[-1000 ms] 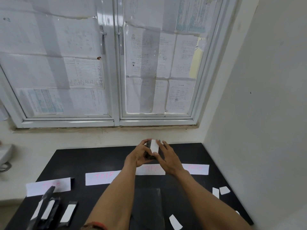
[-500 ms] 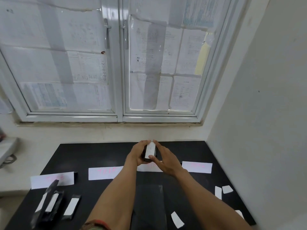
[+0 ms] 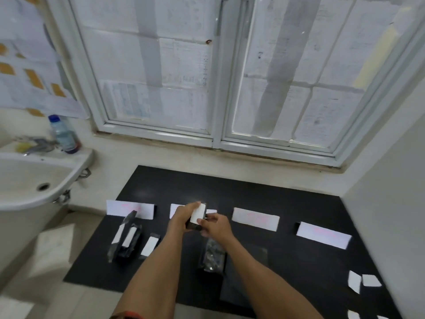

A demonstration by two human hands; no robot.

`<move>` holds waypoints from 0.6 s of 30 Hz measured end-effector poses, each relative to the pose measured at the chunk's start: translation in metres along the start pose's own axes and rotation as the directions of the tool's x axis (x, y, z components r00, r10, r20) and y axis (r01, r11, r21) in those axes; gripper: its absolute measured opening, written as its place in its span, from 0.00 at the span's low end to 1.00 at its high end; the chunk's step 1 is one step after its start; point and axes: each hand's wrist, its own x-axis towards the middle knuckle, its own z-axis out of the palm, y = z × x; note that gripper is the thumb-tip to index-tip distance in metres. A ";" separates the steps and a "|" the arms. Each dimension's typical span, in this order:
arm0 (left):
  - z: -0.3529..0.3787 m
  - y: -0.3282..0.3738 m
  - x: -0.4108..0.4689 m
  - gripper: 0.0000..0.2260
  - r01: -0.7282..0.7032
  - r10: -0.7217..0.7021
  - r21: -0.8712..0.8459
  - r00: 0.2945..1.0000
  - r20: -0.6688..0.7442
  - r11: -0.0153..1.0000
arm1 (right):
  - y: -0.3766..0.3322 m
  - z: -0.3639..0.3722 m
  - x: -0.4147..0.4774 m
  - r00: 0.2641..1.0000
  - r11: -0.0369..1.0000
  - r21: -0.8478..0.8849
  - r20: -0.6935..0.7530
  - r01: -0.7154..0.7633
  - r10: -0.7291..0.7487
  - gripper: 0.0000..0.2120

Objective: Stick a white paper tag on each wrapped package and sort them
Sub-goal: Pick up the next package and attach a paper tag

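The person holds a black wrapped package (image 3: 192,223) above the counter (image 3: 299,261), in front of the second label strip (image 3: 176,209). The left hand (image 3: 181,218) is wrapped round its far side. The right hand (image 3: 215,226) pinches its near end, where the white paper tag (image 3: 198,212) lies along the top face.

To finish the step well, the tag probably wants smoothing flat from one end to the other, with the left hand bracing the package, before it is set down by its strip.

- **Label strips:** four lie in a row.
- **Tagged packages:** three tagged packages (image 3: 130,239) lie near the leftmost strip.
- **Untagged package:** one untagged package (image 3: 212,255) lies between the forearms.
- **Loose tags:** two loose tags (image 3: 354,282) lie at the right, and at least one more is cut off by the bottom edge.
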 end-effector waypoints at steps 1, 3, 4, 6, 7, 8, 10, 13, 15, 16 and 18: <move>-0.014 -0.003 0.001 0.17 0.020 -0.019 0.025 0.999 -0.039 0.999 | 0.005 0.017 0.001 0.998 0.996 0.062 0.023 -0.059 0.057 0.18; -0.037 -0.012 0.002 0.16 0.022 -0.010 0.112 0.995 -0.103 0.993 | 0.015 0.045 0.001 0.987 0.978 0.137 0.054 -0.158 0.152 0.15; -0.075 -0.014 0.014 0.15 0.042 -0.017 0.148 0.985 -0.171 0.988 | 0.023 0.086 0.012 0.972 0.961 0.161 0.099 -0.226 0.212 0.15; -0.098 -0.025 0.019 0.15 0.097 -0.037 0.265 0.974 -0.225 0.959 | 0.036 0.112 0.010 0.951 0.929 0.208 0.108 -0.305 0.288 0.16; -0.114 -0.033 0.024 0.16 0.126 -0.052 0.311 0.970 -0.236 0.942 | 0.041 0.126 0.011 0.944 0.919 0.218 0.120 -0.329 0.309 0.17; -0.131 -0.039 0.033 0.17 0.150 -0.056 0.351 0.963 -0.263 0.924 | 0.047 0.144 0.015 0.935 0.913 0.207 0.127 -0.352 0.332 0.17; -0.157 -0.055 0.055 0.20 0.178 -0.052 0.428 0.955 -0.291 0.886 | 0.057 0.168 0.024 0.925 0.906 0.188 0.110 -0.379 0.364 0.17; -0.170 -0.063 0.059 0.24 0.162 -0.041 0.466 0.965 -0.258 0.870 | 0.072 0.189 0.036 0.911 0.892 0.186 0.089 -0.411 0.402 0.14; -0.170 -0.060 0.056 0.24 0.170 -0.069 0.459 0.971 -0.229 0.872 | 0.086 0.199 0.047 0.914 0.903 0.142 0.049 -0.405 0.403 0.14; -0.171 -0.060 0.057 0.25 0.184 -0.088 0.455 0.971 -0.223 0.871 | 0.095 0.202 0.053 0.919 0.914 0.098 0.025 -0.394 0.393 0.14; -0.171 -0.060 0.061 0.25 0.215 -0.119 0.469 0.967 -0.226 0.856 | 0.120 0.205 0.070 0.930 0.930 0.021 -0.003 -0.368 0.368 0.15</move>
